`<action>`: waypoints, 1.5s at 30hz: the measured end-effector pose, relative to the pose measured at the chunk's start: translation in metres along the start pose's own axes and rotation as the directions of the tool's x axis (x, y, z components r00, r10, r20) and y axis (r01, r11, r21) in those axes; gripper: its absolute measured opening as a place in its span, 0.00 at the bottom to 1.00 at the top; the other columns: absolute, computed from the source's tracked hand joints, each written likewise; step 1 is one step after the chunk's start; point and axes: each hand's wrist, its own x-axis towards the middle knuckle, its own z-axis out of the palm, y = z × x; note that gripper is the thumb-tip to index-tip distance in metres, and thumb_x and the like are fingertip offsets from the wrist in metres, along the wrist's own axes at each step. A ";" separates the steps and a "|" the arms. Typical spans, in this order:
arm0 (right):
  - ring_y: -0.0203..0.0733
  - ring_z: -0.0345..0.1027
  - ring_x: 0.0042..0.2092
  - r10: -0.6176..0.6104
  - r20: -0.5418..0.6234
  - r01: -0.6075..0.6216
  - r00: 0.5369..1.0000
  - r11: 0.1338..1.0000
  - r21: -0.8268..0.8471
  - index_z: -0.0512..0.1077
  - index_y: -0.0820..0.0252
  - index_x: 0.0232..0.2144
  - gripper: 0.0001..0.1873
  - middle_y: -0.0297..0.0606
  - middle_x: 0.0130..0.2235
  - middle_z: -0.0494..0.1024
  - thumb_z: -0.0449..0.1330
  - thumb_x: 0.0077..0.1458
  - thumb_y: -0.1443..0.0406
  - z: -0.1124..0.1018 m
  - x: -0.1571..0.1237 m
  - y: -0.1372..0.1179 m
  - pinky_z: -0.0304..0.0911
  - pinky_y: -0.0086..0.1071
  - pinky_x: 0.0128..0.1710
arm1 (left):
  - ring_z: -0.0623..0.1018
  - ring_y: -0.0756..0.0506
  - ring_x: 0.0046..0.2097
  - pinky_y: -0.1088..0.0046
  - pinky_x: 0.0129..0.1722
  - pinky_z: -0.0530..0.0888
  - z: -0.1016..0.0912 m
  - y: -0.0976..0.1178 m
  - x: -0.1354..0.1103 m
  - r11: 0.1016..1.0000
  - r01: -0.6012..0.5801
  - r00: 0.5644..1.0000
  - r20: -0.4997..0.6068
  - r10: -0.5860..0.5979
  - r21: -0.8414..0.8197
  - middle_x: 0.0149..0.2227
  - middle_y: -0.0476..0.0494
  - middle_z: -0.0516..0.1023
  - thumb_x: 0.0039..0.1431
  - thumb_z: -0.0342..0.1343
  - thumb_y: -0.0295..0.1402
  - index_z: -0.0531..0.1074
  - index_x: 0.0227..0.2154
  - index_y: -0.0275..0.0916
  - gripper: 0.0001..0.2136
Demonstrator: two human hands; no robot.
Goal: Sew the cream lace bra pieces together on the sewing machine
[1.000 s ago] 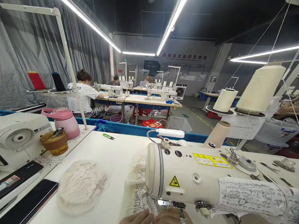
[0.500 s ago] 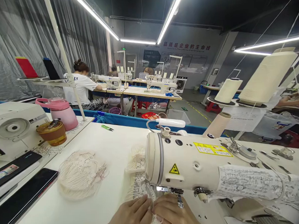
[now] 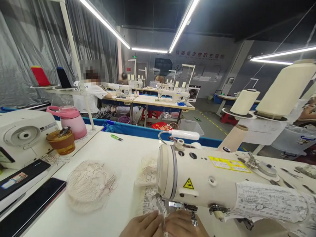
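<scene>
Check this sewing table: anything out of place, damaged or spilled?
The scribbled paper on the sewing machine looks odd: its lower edge is ragged. Stray threads trail from the lace pile at left. No spill shows.

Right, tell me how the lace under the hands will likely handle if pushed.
The lace is probably floppy, as its far end bunches in soft folds. It is likely light, looking thin and openwork. Those holes might snag on the sewing machine close by.
</scene>
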 end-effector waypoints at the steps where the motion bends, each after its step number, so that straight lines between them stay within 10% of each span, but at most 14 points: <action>1: 0.35 0.75 0.39 0.005 0.025 -0.005 1.000 1.000 0.003 0.71 0.58 0.37 0.12 0.34 0.33 0.80 0.47 0.64 0.70 -0.002 0.000 0.000 0.71 0.28 0.42 | 0.82 0.47 0.40 0.74 0.37 0.80 -0.004 0.001 0.000 1.000 0.008 0.998 0.060 -0.007 -0.021 0.39 0.43 0.82 0.65 0.42 0.24 0.73 0.35 0.34 0.13; 8: 0.39 0.75 0.45 -0.072 0.018 0.072 0.997 0.997 0.022 0.72 0.62 0.44 0.10 0.40 0.41 0.81 0.57 0.59 0.72 0.000 -0.006 0.004 0.73 0.35 0.47 | 0.79 0.41 0.50 0.67 0.48 0.78 -0.032 -0.003 0.004 0.992 0.040 0.926 0.376 0.006 -0.116 0.47 0.35 0.80 0.64 0.44 0.22 0.70 0.44 0.29 0.11; 19: 0.38 0.68 0.55 0.087 0.165 -0.080 0.982 0.996 -0.048 0.68 0.60 0.50 0.13 0.38 0.52 0.74 0.55 0.62 0.67 0.005 -0.021 0.007 0.69 0.33 0.49 | 0.77 0.39 0.54 0.63 0.49 0.79 -0.031 -0.006 0.004 0.980 -0.010 0.921 0.379 0.086 -0.197 0.50 0.33 0.78 0.67 0.44 0.22 0.69 0.46 0.25 0.11; 45: 0.32 0.73 0.46 0.069 0.196 -0.066 0.978 0.998 -0.024 0.71 0.54 0.44 0.09 0.31 0.40 0.80 0.55 0.63 0.70 0.000 -0.017 0.009 0.69 0.29 0.52 | 0.69 0.39 0.61 0.62 0.58 0.71 -0.025 -0.011 -0.001 0.981 0.043 0.861 0.505 0.060 -0.191 0.59 0.34 0.70 0.67 0.45 0.29 0.64 0.58 0.26 0.20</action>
